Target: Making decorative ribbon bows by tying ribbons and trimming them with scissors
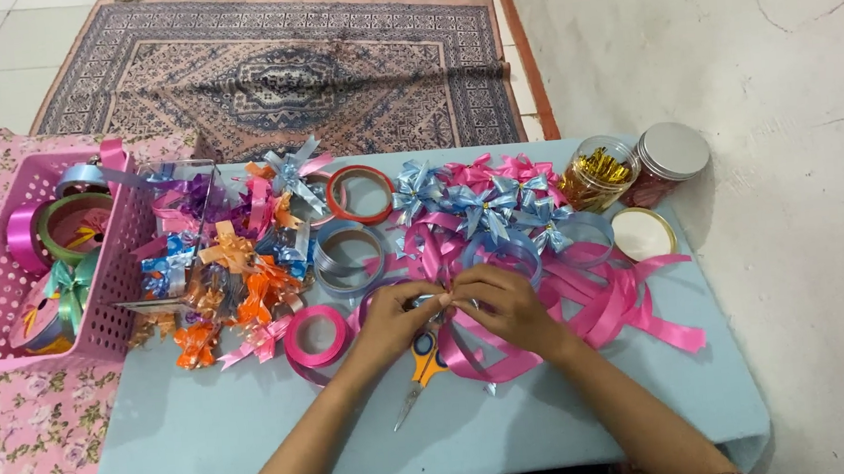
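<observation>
My left hand (pixel 391 320) and my right hand (pixel 506 306) meet over the middle of a low light blue table (pixel 576 410). Both pinch a small piece of ribbon (pixel 437 297) between their fingertips; its exact shape is hidden by the fingers. Long loops of pink ribbon (pixel 620 304) trail from under my right hand to the right. Yellow-handled scissors (pixel 422 364) lie on the table just below my hands. A pink ribbon roll (pixel 315 337) sits left of my left hand.
Finished blue and pink bows (pixel 484 200) lie behind my hands, and a heap of mixed coloured bows (pixel 228 262) to the left. A pink basket (pixel 5 290) holds ribbon rolls. Two jars (pixel 637 165) and a loose lid (pixel 643 234) stand back right. A patterned rug (pixel 279 73) lies beyond.
</observation>
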